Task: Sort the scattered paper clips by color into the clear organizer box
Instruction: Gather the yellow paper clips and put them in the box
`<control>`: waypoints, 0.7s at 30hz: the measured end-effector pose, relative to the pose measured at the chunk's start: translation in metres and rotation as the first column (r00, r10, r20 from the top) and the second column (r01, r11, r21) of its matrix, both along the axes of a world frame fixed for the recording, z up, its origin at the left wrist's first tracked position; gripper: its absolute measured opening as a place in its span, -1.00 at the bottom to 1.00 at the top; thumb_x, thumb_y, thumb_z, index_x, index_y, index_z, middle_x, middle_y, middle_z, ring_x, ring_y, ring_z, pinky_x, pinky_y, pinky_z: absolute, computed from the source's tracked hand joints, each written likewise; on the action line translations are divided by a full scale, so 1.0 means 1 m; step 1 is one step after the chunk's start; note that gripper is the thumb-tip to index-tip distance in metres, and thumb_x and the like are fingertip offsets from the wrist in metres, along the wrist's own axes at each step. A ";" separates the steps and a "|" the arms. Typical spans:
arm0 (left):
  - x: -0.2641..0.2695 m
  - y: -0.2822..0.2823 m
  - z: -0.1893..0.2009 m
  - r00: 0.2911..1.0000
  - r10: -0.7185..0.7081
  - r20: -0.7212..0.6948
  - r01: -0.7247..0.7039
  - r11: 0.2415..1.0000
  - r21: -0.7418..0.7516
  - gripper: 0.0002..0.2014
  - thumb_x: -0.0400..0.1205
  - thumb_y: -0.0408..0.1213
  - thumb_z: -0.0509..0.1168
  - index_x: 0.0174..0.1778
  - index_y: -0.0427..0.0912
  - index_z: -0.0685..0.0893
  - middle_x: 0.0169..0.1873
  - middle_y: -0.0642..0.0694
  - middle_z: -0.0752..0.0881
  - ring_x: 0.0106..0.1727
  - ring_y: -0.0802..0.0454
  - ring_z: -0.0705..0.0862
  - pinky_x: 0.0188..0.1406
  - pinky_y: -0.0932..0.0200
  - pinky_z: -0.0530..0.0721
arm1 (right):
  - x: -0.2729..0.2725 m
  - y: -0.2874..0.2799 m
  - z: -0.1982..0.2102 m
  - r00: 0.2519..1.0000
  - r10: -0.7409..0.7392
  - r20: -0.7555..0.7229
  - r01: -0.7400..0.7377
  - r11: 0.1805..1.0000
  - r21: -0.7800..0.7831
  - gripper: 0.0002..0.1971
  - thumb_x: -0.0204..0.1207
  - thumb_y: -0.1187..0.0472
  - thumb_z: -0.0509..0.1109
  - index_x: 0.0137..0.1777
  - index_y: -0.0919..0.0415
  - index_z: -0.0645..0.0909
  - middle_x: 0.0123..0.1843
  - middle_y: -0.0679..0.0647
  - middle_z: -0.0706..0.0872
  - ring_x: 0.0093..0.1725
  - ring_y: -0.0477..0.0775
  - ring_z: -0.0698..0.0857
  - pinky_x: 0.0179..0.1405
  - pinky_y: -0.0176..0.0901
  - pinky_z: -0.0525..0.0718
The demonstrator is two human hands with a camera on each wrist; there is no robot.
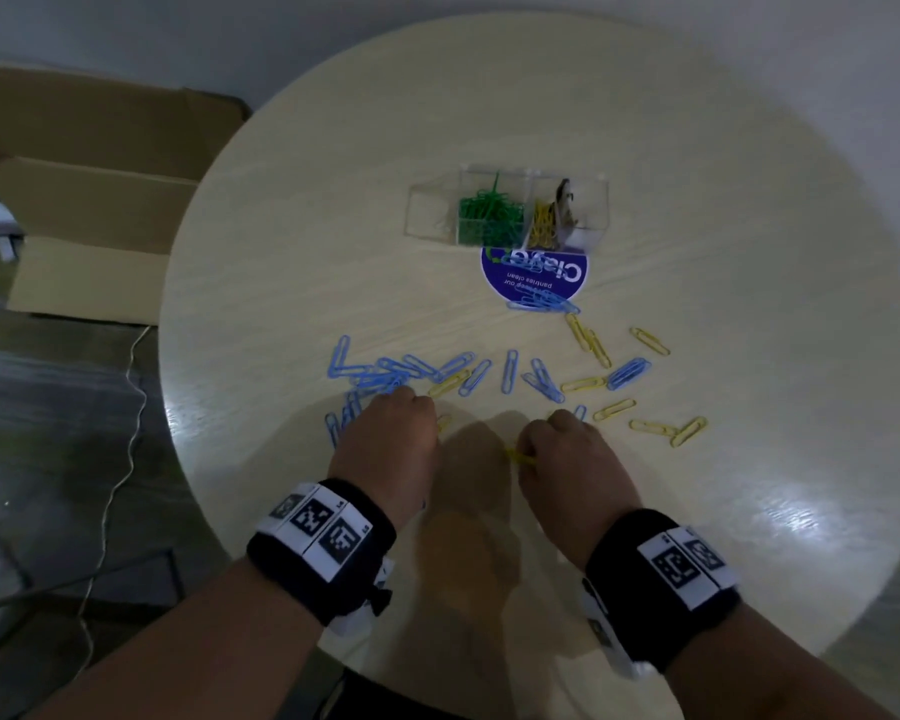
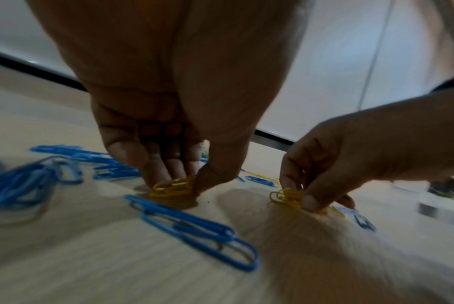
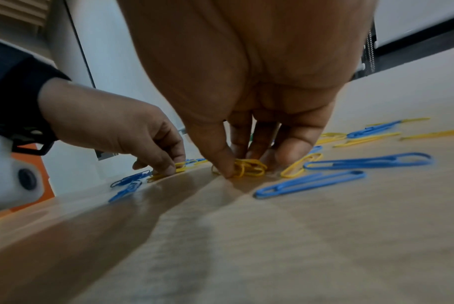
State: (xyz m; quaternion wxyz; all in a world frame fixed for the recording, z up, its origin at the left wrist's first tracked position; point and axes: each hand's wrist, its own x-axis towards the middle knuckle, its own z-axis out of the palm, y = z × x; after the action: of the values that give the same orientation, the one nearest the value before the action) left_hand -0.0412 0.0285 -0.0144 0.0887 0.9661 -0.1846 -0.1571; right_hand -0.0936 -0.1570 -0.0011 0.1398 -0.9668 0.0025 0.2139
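- Beyond both our hands, toward the far side of the desk [image 1: 749, 252], stands the clear organizer box [image 1: 507, 210]; green clips fill one of its compartments, yellow ones the compartment to the right of it.
- Our left hand [image 1: 385, 439] pinches a small bunch of yellow clips [image 2: 172, 188] against the desk, thumb against fingers.
- Our right hand [image 1: 567, 454] pinches another yellow bunch [image 3: 249, 167] the same way.
- Both bunches lie near to us, well apart from the box; loose blue clips [image 1: 401, 368] and yellow clips [image 1: 645, 423] lie between.
- We judge that the right hand is a little nearer to the yellow compartment, so it should carry forward first.
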 end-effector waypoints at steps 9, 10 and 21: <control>0.003 0.002 0.016 0.935 -0.353 -0.021 0.349 0.913 0.213 -0.55 -0.08 -0.31 0.61 -0.35 -0.12 0.59 -0.45 -0.13 0.61 -0.49 -0.17 0.63 -0.62 0.11 0.54 | -0.006 0.002 0.007 0.996 0.075 -0.040 -0.077 0.997 -0.029 -0.86 0.43 0.28 0.29 -0.04 0.10 0.56 -0.10 0.10 0.63 -0.08 0.23 0.65 -0.21 0.04 0.61; 0.004 0.003 0.015 0.932 -0.362 -0.021 0.358 0.908 0.217 -0.55 -0.07 -0.28 0.61 -0.35 -0.10 0.58 -0.45 -0.12 0.60 -0.50 -0.17 0.63 -0.62 0.11 0.53 | -0.007 0.002 0.005 0.996 0.076 -0.049 -0.077 0.997 -0.028 -0.87 0.38 0.28 0.33 -0.09 0.08 0.56 -0.16 0.08 0.62 -0.16 0.21 0.67 -0.29 0.03 0.63; 0.104 -0.066 0.054 0.965 0.244 -0.099 -0.262 0.846 -0.465 -0.91 0.37 -0.25 0.50 -0.25 -0.09 0.75 -0.37 -0.01 0.79 -0.29 0.00 0.73 -0.19 0.10 0.68 | 0.034 -0.073 0.032 0.952 -0.275 0.135 0.224 0.926 0.304 -0.85 0.37 0.19 0.43 -0.09 -0.05 0.68 -0.21 -0.12 0.67 -0.25 -0.04 0.65 -0.23 -0.17 0.60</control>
State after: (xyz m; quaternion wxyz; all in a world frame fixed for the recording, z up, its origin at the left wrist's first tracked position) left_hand 0.0625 -0.0370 0.0400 0.3457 0.9276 -0.0870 -0.1115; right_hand -0.0597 -0.2296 0.0304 0.3033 -0.9433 0.0827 0.1067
